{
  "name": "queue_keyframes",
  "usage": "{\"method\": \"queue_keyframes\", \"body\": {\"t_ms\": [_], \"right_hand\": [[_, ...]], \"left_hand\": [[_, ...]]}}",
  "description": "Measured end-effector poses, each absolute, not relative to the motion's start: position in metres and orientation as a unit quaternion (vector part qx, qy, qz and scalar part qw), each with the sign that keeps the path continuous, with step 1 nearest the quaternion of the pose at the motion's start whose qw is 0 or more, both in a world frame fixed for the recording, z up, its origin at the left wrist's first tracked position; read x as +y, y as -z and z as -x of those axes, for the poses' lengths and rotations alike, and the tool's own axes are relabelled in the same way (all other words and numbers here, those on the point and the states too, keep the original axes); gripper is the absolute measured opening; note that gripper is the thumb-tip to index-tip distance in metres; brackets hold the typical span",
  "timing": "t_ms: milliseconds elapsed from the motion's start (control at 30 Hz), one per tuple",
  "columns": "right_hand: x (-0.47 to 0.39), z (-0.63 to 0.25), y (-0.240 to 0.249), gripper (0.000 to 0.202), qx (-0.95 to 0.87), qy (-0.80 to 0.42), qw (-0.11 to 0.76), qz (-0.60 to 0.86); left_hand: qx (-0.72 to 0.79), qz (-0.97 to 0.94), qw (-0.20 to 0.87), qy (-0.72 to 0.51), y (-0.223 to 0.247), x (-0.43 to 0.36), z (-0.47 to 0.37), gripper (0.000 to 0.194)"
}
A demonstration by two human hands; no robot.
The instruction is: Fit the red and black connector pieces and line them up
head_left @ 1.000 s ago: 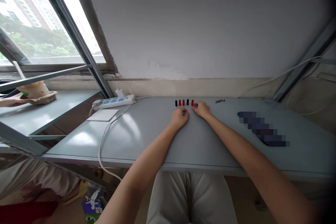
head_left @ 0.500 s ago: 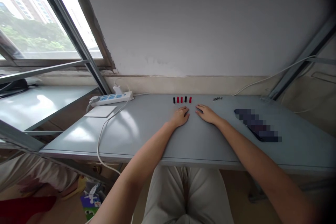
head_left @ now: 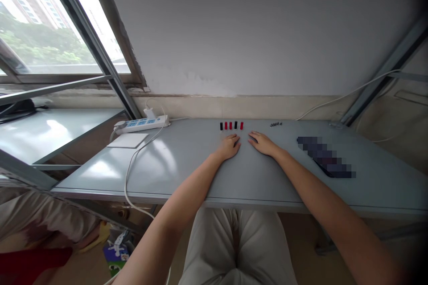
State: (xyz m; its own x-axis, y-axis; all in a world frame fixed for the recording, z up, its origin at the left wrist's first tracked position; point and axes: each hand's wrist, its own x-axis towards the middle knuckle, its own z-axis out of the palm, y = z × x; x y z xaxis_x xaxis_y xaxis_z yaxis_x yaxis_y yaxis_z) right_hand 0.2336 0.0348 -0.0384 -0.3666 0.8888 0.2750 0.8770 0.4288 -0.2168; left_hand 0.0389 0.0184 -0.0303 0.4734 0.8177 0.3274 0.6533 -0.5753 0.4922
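My left hand (head_left: 229, 147) lies flat on the grey desk (head_left: 254, 182), fingers stretched out and nothing in them. To its right, my right hand (head_left: 262, 143) also rests palm down with its fingers extended, holding nothing. Just beyond my left fingertips stands a row of small upright cylinders, some red, like this red cylinder (head_left: 230, 125), and some black, like this black cylinder (head_left: 221, 126). Several tiny dark metallic pieces (head_left: 276, 124) lie in a cluster beyond and to the right of my right hand; they are too small to name.
A white power strip (head_left: 142, 124) with plugs and a flat white pad (head_left: 128, 140) are at the left. A white cable (head_left: 126, 178) hangs over the front edge. A blurred dark flat object (head_left: 326, 158) lies at the right. Metal posts flank the desk; the wall stands behind.
Both hands stay in place on the desk. The whole view has shifted very slightly; nothing has been picked up or moved.
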Motion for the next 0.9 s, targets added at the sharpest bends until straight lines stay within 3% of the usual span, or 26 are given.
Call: {"method": "queue_keyframes", "body": {"t_ms": [900], "right_hand": [[0.0345, -0.2334, 0.0384, 0.047, -0.828, -0.019, 0.175, 0.532]], "left_hand": [[0.438, -0.85, 0.135, -0.261, 0.0319, 0.0197, -0.0379, 0.04]]}}
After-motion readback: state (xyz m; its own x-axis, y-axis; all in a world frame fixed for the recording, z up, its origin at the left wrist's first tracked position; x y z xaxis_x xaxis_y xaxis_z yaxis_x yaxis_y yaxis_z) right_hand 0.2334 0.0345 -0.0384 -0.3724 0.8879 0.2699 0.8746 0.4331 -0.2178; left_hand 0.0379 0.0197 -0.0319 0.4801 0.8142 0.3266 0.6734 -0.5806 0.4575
